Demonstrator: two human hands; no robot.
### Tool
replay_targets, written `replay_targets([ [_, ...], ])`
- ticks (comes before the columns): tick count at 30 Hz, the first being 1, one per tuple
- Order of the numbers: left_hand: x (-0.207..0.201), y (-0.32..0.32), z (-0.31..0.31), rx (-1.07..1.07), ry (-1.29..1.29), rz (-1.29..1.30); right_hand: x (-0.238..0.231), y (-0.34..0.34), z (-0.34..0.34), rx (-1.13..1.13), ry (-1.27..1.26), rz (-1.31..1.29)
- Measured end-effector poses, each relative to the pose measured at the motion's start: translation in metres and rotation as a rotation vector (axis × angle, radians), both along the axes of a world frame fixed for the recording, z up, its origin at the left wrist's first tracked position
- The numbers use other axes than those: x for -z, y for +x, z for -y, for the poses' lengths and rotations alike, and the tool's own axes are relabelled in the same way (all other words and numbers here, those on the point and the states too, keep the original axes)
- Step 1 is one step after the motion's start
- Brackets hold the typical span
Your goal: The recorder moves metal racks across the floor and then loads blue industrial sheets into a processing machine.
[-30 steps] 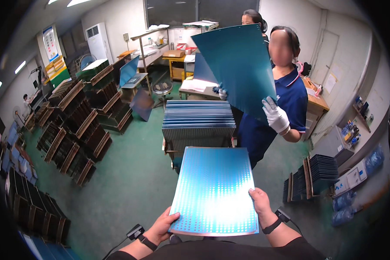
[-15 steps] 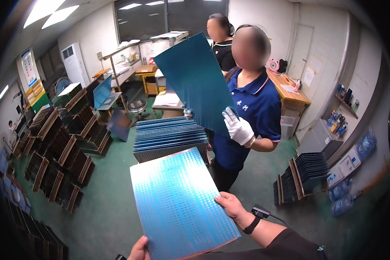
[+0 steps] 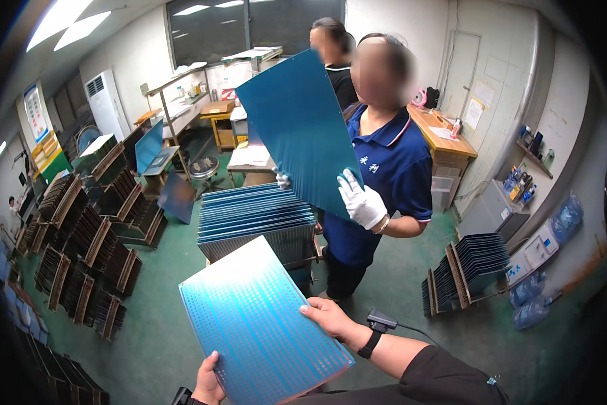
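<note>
1. Fingers of the right hand (image 3: 334, 318) grip the right edge of a blue circuit-board panel (image 3: 263, 331), thumb pressed on its face; the left hand (image 3: 210, 383) pinches the lower left edge, thumb on top. The other fingers are mostly hidden behind the panel.
2. That panel is held in front of the wearer's body, tilted, its face covered with rows of small pale spots and its rim coppery. I can make out no writing on it.
3. A black strap (image 3: 370, 345) with a small box and a cable circles the right wrist.
4. Just beyond stands a rack (image 3: 256, 223) packed with upright panels; I can't tell whether the held one touches it.
5. Across from the wearer, a co-worker's white-gloved hand (image 3: 363, 202) grasps a dark teal panel (image 3: 300, 135) by its edge, the other glove (image 3: 283, 179) at its far side.
6. The navy polo shirt (image 3: 394, 175) carries white lettering on the chest.
7. Farther off, a poster (image 3: 35, 111) and pinned sheets (image 3: 477, 111) bear print too small for me to read; another loaded rack (image 3: 475, 263) stands at the right.
</note>
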State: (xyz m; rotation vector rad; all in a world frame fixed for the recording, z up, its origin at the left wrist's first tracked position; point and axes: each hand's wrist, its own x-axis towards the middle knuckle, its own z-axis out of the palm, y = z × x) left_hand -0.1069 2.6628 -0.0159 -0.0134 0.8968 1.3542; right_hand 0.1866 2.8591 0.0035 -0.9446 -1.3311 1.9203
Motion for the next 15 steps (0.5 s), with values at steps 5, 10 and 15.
replay_targets([
  [5,-0.006,0.004,-0.005,-0.057,-0.006,-0.270,0.016,-0.009,-0.015,-0.039,0.046,0.077],
  [10,-0.007,0.001,-0.009,-0.087,0.017,-0.310,0.018,-0.016,-0.020,-0.027,-0.002,0.049],
  [15,-0.006,0.005,-0.007,-0.105,0.094,-0.315,0.022,-0.013,-0.017,0.113,0.174,-0.164],
])
